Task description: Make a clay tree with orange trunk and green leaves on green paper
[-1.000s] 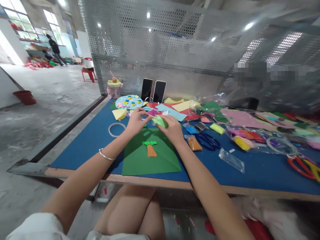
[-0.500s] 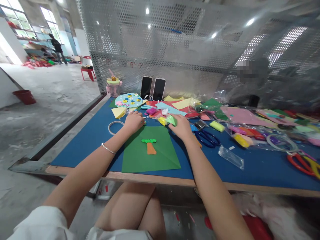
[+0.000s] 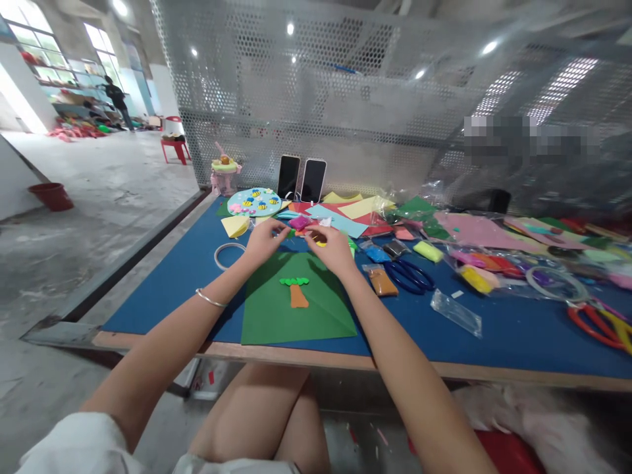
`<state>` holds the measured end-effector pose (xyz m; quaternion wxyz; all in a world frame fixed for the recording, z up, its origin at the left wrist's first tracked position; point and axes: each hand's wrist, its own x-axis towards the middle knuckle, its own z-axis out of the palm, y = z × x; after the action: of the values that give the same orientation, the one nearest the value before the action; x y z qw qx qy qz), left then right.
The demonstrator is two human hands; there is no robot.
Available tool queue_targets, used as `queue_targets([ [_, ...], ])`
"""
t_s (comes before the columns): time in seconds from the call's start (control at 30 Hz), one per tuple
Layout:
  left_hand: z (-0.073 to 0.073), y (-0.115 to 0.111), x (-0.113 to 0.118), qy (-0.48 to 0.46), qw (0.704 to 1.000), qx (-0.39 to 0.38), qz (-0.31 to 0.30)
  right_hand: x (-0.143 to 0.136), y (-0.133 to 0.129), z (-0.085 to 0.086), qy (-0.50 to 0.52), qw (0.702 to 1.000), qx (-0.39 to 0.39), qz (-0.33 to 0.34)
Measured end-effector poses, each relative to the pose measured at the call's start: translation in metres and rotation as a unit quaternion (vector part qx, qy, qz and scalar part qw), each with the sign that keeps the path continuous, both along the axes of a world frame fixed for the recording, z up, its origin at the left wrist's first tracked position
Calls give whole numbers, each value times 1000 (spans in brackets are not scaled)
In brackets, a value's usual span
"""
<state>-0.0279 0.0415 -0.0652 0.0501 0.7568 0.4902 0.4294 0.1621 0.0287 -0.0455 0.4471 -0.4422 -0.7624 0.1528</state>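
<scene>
Head cam: left hand (image 3: 264, 238) & right hand (image 3: 332, 247) are hovering close together over the far edge of the green paper sheet (image 3: 296, 306), fingers pinched narrow, poss. on a tiny clay bit (too small to tell). A clay tree (image 3: 296, 291) is lying mid-sheet on the blue table (image 3: 518, 336); blue scissors (image 3: 409, 276) are sitting just right.

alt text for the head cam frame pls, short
Two bare hands, the left hand and the right hand, meet over the far edge of a green paper sheet bearing a small clay tree. Around them on the blue table lie coloured paper, clay packets and blue scissors.
</scene>
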Motion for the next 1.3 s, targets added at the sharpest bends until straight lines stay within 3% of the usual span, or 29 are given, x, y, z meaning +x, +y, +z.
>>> queue_targets([
  [0.13, 2, -4, 3, -93, 995, 13, -18, -17, 12, -6, 115, 989, -70, 52],
  [0.3, -6, -9, 12, -151, 987, 6, -45, -18, 16, -14, 225, 964, -126, 69],
  [0.57, -2, -22, 21, -162, 979, 4, -125, -11, 12, -18, 309, 940, -141, 38],
  [0.67, 0, -24, 25, -204, 972, -13, -118, -7, 13, -16, 338, 932, -130, 19],
  [0.9, -5, -21, 34, -284, 946, -82, -133, -14, 2, -10, 323, 939, -112, 43],
  [1.1, -5, -19, 28, -330, 936, -80, -92, -21, -3, -8, 287, 949, -103, 76],
  [1.3, -3, -17, 27, -355, 930, -75, -58, -23, 0, -9, 283, 955, -80, 47],
])
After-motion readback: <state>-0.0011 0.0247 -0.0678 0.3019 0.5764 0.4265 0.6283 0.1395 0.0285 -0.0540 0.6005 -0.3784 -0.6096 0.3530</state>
